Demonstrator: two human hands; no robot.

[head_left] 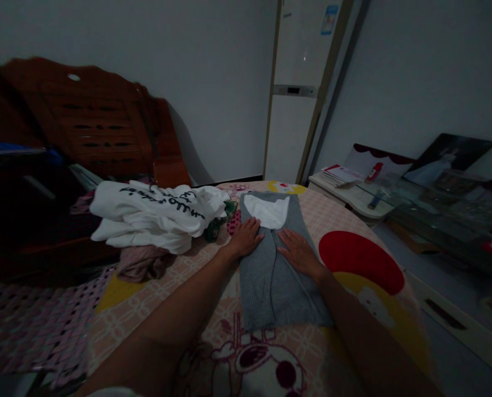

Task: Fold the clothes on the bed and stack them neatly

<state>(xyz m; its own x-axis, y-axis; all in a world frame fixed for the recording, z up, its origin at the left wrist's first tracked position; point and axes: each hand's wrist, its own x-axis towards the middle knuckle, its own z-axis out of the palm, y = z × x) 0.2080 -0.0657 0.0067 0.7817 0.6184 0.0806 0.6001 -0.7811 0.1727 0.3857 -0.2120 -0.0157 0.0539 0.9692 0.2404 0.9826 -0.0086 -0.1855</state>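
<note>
A grey knitted garment (279,286) with a white inner part (267,210) at its far end lies lengthwise on the patterned bed cover (353,259). My left hand (246,237) rests flat on the garment's left side, fingers stretched out. My right hand (299,253) lies flat on its right side, fingers spread. Neither hand holds anything.
A pile of white clothes with black lettering (159,215) and a pinkish garment (140,263) lie left of the grey one. A wooden headboard (97,121) stands at the back left, a tall white air conditioner (299,94) behind, and a cluttered low table (395,193) to the right.
</note>
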